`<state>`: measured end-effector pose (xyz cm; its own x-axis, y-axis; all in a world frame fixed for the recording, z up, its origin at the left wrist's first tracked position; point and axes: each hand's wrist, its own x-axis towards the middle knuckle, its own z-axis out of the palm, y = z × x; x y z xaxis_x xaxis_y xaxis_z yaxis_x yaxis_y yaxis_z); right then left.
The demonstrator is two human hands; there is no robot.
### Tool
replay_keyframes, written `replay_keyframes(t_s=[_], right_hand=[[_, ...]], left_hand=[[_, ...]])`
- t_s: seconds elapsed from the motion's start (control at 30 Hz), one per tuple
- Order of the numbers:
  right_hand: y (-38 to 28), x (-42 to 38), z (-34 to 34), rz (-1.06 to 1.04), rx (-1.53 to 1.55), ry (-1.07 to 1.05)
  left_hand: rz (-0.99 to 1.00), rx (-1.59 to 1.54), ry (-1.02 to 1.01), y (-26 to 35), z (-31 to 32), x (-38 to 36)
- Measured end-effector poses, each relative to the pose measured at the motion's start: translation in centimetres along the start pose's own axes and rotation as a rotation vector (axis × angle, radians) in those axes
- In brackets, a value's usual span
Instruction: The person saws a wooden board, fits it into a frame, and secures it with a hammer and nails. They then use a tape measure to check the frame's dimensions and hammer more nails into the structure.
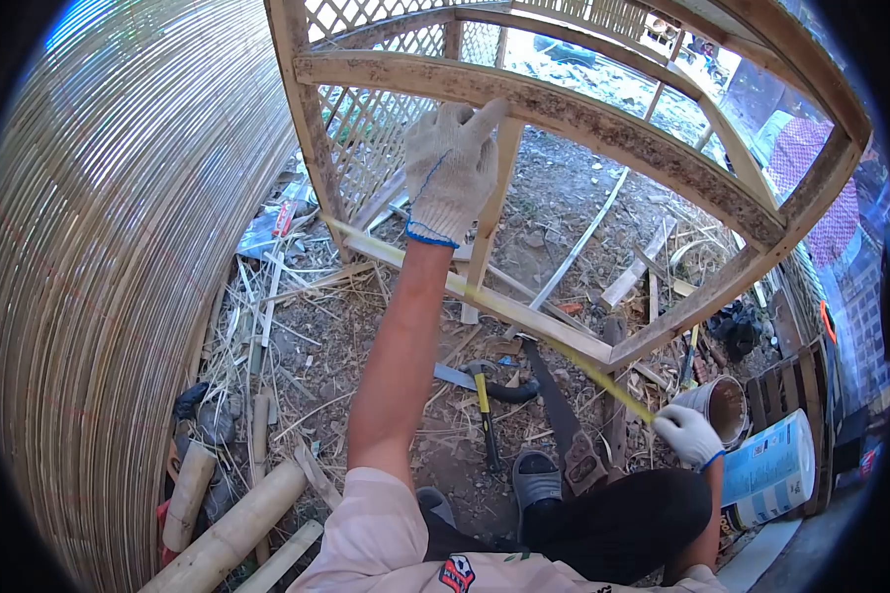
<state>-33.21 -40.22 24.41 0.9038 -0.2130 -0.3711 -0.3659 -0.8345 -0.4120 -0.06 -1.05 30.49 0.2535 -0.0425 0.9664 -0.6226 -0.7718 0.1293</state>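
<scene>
My left hand point(452, 163), in a white knitted glove with a blue cuff, is raised to the wooden frame's horizontal rail point(613, 133). Its fingers are bent against the rail, close to the top of an upright strip point(495, 198). A yellow tape measure point(598, 376) is stretched along the bottom rail point(534, 316), its blade slanting down to the right. At the near end of the blade, my right hand point(689, 435), also gloved, is closed on it; the tape's case cannot be made out. The far end of the blade reaches the left corner post.
A hammer point(486, 415) and a handsaw point(564, 420) lie on the littered ground before my feet. Bamboo poles point(232, 529) are at lower left, beside a curved slatted bamboo wall point(119, 296). A paint bucket point(771, 469) lies tilted at right.
</scene>
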Motion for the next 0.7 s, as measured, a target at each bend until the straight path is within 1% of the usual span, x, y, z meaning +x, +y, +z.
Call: replay_keyframes(t_s=[0.03,0.1,0.2,0.3,0.47,0.57,0.6,0.63,0.67,0.7], right_hand=[[0.5,1.2,1.6,-0.023,-0.035,-0.1],[0.5,3.0,4.2,0.0,-0.125,-0.243],[1.6,4.8,6.9,0.067,-0.239,-0.415],[2.4,6.6,9.4,0.019,-0.429,-0.544],[2.4,8.1,12.1,0.072,-0.402,-0.574],[1.7,7.5,12.5,0.04,-0.271,-0.485],[1.6,7.4,13.1,0.02,-0.181,-0.46],[1.6,7.3,14.0,-0.036,-0.144,-0.442],[1.5,7.2,15.0,-0.063,-0.107,-0.462],[0.7,6.7,15.4,-0.077,0.026,-0.504]], left_hand=[[0.009,0.002,0.002,-0.1,0.1,0.0],[0.023,0.009,0.004,-0.3,0.2,0.0],[0.031,0.014,0.007,-0.4,0.3,-0.1],[0.042,0.009,0.028,-0.5,0.3,0.1],[0.055,0.03,0.056,-0.4,0.2,0.0],[0.039,0.008,0.062,-0.7,0.8,-0.4],[0.057,0.03,0.075,-0.7,1.0,-0.5],[0.066,0.043,0.081,-0.9,1.0,-0.4],[0.07,0.049,0.079,-0.9,1.1,-0.6],[0.057,0.006,0.059,-0.6,1.0,-0.6]])
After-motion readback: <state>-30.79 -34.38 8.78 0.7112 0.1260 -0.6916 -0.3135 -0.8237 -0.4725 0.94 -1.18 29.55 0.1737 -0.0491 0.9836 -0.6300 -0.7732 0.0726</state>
